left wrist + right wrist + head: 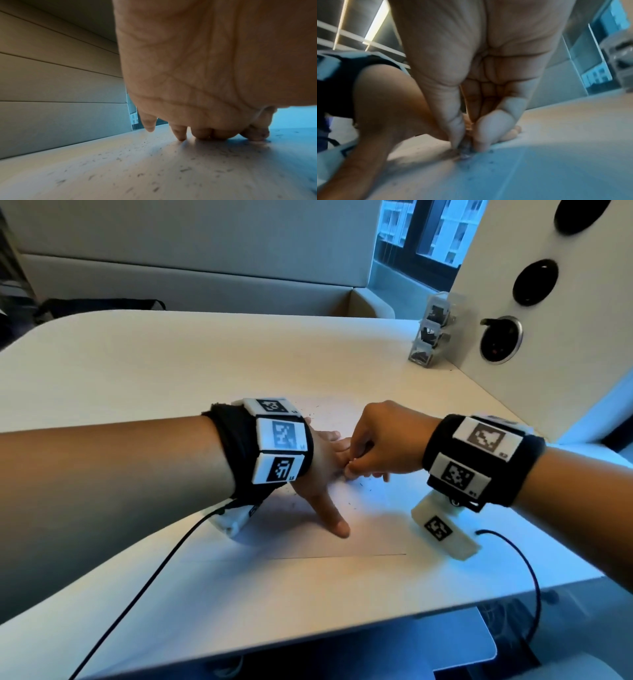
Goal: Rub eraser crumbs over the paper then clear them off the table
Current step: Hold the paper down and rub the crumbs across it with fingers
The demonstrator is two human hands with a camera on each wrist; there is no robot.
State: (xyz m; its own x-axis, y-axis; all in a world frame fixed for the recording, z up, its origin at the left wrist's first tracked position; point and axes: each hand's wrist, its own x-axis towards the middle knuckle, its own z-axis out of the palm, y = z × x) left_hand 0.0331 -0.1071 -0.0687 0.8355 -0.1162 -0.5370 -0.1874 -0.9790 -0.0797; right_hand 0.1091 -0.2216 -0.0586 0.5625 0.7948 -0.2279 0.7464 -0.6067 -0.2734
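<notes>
Dark eraser crumbs lie at 6 o'clock, just below my right hand, fingers pinched on something small; left hand flat on paper.

the left hand fills the upper right, palm facing the camera, fingertips pressed on the pale paper. dark eraser crumbs lie scattered across the sheet. a ribbed, panelled wall stands at the left.

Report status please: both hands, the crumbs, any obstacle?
Left hand flat, pressing paper. Right hand fingers pinching crumbs. More scattered on the sheet. No obstacle.
</notes>
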